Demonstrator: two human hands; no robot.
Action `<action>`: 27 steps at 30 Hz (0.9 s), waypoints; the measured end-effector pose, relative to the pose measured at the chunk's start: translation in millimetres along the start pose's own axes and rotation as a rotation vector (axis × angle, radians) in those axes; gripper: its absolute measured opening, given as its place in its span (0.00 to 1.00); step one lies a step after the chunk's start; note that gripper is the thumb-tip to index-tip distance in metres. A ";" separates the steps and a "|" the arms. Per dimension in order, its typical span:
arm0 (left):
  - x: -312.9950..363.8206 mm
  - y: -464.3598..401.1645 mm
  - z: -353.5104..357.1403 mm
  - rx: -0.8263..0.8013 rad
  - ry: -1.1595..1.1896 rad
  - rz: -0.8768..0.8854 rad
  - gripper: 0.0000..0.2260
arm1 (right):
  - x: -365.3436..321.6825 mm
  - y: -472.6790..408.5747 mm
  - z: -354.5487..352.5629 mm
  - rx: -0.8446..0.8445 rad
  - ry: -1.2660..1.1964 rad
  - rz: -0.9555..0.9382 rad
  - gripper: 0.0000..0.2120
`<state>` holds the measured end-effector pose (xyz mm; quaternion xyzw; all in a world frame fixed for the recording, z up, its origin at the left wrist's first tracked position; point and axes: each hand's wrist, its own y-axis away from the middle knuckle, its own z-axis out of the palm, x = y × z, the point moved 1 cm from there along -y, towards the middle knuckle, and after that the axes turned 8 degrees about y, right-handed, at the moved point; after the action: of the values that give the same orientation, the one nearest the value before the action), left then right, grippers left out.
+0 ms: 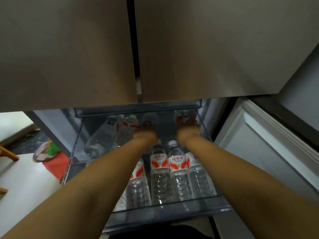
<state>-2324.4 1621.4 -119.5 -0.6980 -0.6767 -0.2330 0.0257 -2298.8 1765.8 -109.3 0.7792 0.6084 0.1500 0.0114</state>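
A clear fridge drawer point(172, 208) is pulled out below two closed fridge doors. Several water bottles with red and white labels point(159, 171) stand in its front half, and several more lie tilted at the back left point(103, 135). Both my arms reach to the back of the drawer. My left hand point(145, 133) grips the lower end of a lying bottle point(150, 119). My right hand point(188, 129) wraps its thumb and fingers round another red-labelled bottle point(182, 114) at the back right. Both hands are blurred, and the left hand's fingers are mostly hidden.
The closed upper doors point(69, 54) hang just above my hands. An open white lower door point(267, 152) stands to the right. On the floor at the left lie a red cloth point(57, 167) and a green-and-white object point(48, 150).
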 end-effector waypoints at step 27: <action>-21.3 97.7 8.2 -0.156 0.008 -0.138 0.42 | -1.8 83.9 -2.5 -0.351 0.011 -0.015 0.58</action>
<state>-2227.9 1596.3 -107.2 -0.6484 -0.7030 -0.2892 -0.0421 -2220.5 1741.9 -90.5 0.7598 0.5788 0.2579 0.1451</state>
